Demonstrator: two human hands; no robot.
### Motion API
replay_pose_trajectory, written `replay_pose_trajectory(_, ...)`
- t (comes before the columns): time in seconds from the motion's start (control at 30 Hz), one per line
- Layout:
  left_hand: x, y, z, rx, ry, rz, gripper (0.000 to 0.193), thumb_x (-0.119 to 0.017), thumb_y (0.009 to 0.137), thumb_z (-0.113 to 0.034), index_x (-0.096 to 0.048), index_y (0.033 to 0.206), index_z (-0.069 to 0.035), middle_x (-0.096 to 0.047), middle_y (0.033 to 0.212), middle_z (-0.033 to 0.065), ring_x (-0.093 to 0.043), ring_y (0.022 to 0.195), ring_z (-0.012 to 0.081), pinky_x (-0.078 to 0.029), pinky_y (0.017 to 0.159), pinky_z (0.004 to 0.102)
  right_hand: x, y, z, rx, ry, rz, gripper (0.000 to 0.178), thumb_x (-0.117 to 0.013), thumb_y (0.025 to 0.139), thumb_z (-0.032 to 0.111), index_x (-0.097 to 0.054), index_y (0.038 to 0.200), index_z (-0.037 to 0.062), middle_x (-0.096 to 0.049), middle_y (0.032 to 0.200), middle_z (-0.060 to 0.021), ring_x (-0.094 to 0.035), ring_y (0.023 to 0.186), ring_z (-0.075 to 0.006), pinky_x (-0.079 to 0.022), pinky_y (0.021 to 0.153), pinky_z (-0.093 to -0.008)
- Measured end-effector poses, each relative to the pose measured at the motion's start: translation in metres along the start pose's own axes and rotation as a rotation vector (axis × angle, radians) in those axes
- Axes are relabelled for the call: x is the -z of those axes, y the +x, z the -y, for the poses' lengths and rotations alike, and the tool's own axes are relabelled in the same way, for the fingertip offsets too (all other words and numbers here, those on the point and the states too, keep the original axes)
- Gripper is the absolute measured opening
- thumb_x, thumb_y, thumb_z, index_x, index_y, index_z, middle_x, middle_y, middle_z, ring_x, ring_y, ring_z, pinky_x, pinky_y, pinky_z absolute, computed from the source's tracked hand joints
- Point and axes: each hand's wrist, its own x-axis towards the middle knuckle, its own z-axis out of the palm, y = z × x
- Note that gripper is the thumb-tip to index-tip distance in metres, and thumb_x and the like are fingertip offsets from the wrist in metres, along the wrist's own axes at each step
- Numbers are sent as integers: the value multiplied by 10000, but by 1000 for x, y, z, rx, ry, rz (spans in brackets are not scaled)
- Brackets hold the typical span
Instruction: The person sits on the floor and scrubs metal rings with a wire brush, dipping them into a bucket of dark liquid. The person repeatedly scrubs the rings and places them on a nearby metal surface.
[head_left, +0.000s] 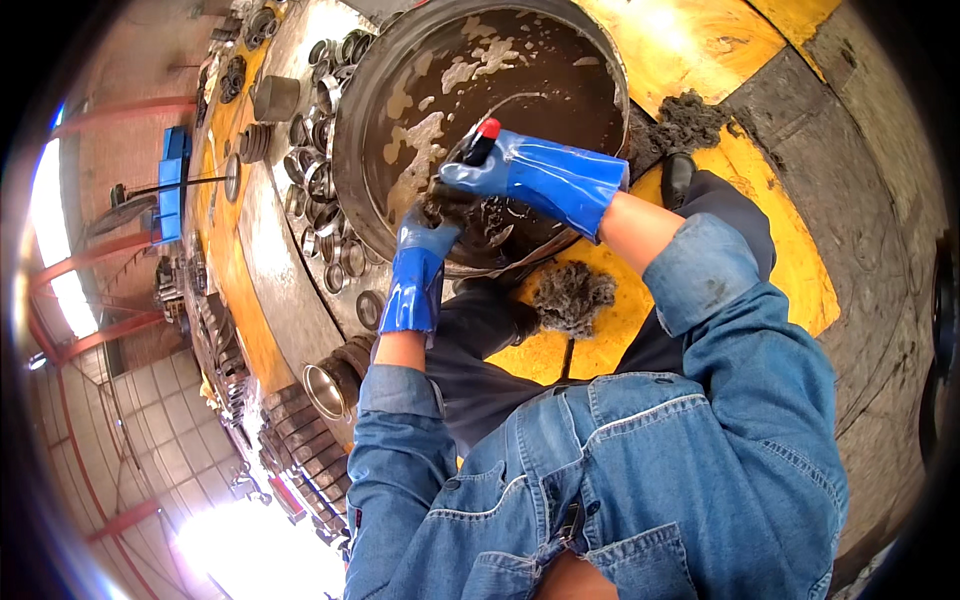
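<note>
A wide round basin of dark, murky liquid with pale foam patches stands in front of me. Both hands wear blue rubber gloves over its near left part. My right hand is closed around a tool with a black handle and red end; its working end is hidden. Just below and to the left, my left hand is closed on a dark wet part, whose kind I cannot make out. The tool hand and the part are close together, low over the liquid.
Many metal rings crowd the basin's left side. A metal cup-shaped part stands near my left elbow. Grey fibrous clumps lie between my legs and beside the basin on yellow and dark floor plates. A blue bin is farther left.
</note>
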Motion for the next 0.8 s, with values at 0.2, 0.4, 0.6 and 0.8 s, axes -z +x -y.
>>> replay_pose_trajectory(0.2, 18, -7, -20, 75, -19, 143, 423, -804, 818, -106, -690, 1200, 36, -761, 968, 85, -701, 808, 156, -573, 717, 308, 8, 25, -30, -259, -90, -324, 476, -663, 956, 443, -709, 1101, -8, -740, 996, -215, -700, 894, -296, -542, 826, -413)
replay_pose_trajectory(0.4, 23, -11, -21, 205, -128, 144, 391, -823, 877, -208, -713, 1182, 11, -757, 950, 63, -693, 794, 152, -559, 692, 290, 18, 27, -32, -361, -319, -383, 462, -682, 951, 497, -778, 1087, 66, -780, 996, -188, -739, 908, -329, -576, 853, -402)
replay_pose_trajectory(0.6, 38, -2, -12, 553, -523, 170, 783, -601, 969, -710, -625, 1393, -52, -746, 1258, 152, -733, 1101, 301, -583, 943, 427, -15, 19, -27, 75, -51, -242, 382, -714, 992, 409, -772, 1159, 71, -796, 1051, -99, -745, 962, -210, -594, 874, -351)
replay_pose_trajectory(0.8, 43, 6, 22, 514, -543, 40, 726, -565, 1002, -681, -653, 1365, -58, -737, 1217, 132, -736, 1007, 294, -605, 888, 481, -63, 20, -41, 332, 1, -17, 317, -752, 980, 304, -755, 1165, 47, -787, 1027, -124, -753, 943, -212, -605, 865, -353)
